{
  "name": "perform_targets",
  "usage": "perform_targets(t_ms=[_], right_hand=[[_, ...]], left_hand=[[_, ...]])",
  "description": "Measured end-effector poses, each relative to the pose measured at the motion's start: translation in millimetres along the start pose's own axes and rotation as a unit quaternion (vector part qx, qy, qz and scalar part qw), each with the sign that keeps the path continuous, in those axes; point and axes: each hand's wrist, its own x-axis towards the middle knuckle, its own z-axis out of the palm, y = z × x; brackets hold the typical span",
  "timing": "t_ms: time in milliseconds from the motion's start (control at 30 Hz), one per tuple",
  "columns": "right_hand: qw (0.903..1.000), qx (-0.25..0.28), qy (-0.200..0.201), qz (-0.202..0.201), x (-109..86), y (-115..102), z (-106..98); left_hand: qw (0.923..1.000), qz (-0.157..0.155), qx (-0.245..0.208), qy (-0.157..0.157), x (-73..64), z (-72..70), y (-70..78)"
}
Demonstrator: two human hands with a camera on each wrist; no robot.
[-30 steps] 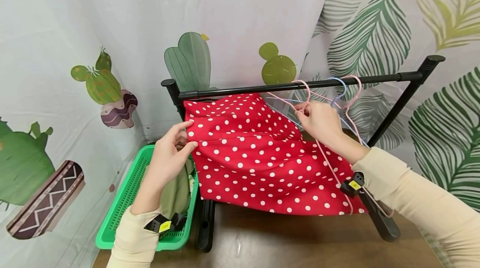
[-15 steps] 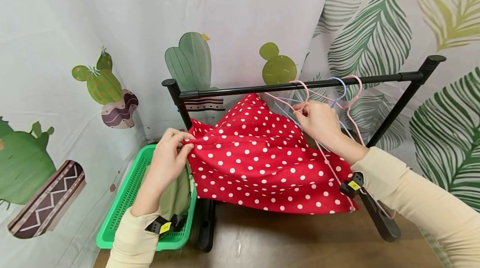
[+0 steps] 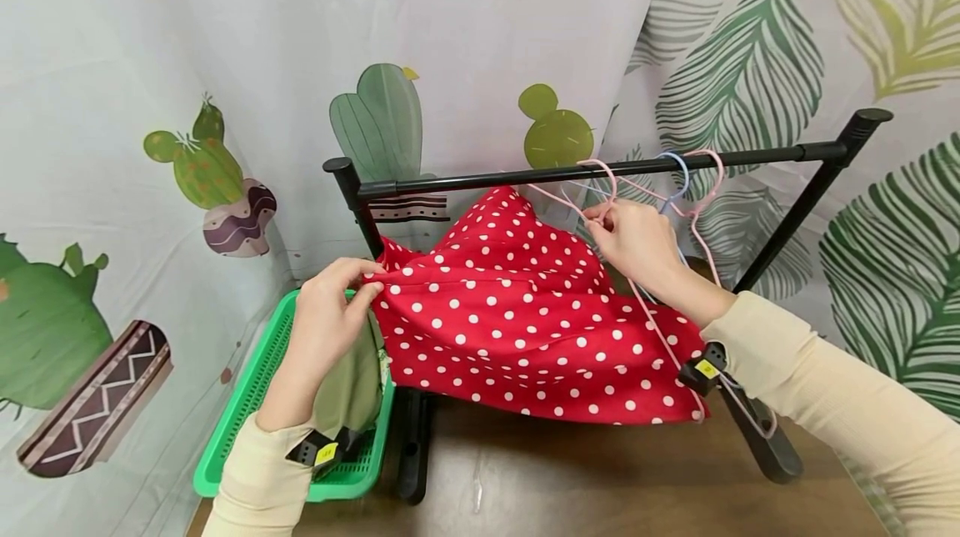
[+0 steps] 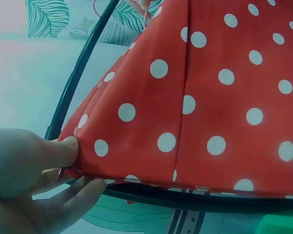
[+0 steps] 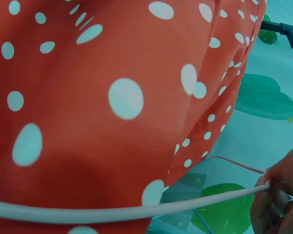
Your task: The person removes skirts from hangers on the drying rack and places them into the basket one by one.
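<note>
A red garment with white polka dots (image 3: 487, 312) spreads below the rail, partly over a pink hanger (image 5: 136, 213). At its left edge my left hand (image 3: 326, 328) pinches the cloth between thumb and fingers; the left wrist view shows the thumb (image 4: 66, 152) on top and fingers beneath the hem. My right hand (image 3: 637, 241) grips the pink hanger just under its hook, which loops over the black rail (image 3: 480, 180). One hanger arm slopes down across the front of the garment toward the right wrist; the other runs up behind the cloth.
A blue hanger (image 3: 677, 166) and another pink hanger (image 3: 712, 174) hang on the rail right of my right hand. At left on the brown table (image 3: 525, 479) stands a green basket (image 3: 247, 404) holding an olive cloth (image 3: 348, 387). Patterned curtains rise behind.
My left hand has gathered the garment's left edge into a pinch and drawn it slightly left. The cloth's upper left corner has dropped away from the rail. The right hand stays on the hanger.
</note>
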Motion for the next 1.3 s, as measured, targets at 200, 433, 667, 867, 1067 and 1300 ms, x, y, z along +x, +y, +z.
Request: perform_targets(t_ms=[200,433,667,867,1067,1300], right_hand=[[0.9999,0.007,-0.006,0.005,0.5,-1,-2],[0.9998,0.001,-0.015,0.014,0.6,0,-3],[1.0000,-0.005,-0.001,0.003,0.1,4,-3],[0.9998,0.003,0.016,-0.010,-0.5,7,-2],[0.9999,0.000,0.015,-0.002,-0.3,8,-3],[0.9991,-0.014,0.039,-0.010,1.7,11,-5]], left_hand=[[0.9985,-0.041,-0.035,0.014,0.5,-1.5,4.0],[0.9948,-0.052,-0.048,0.072,1.4,-9.3,5.6],[0.9931,-0.044,-0.034,0.103,7.6,-19.0,7.6],[0.9928,-0.056,-0.024,0.104,11.9,-29.8,8.2],[0.9919,-0.058,-0.021,0.111,16.6,-42.5,6.5],[0.9888,-0.062,-0.011,0.135,24.9,-57.2,-0.5]])
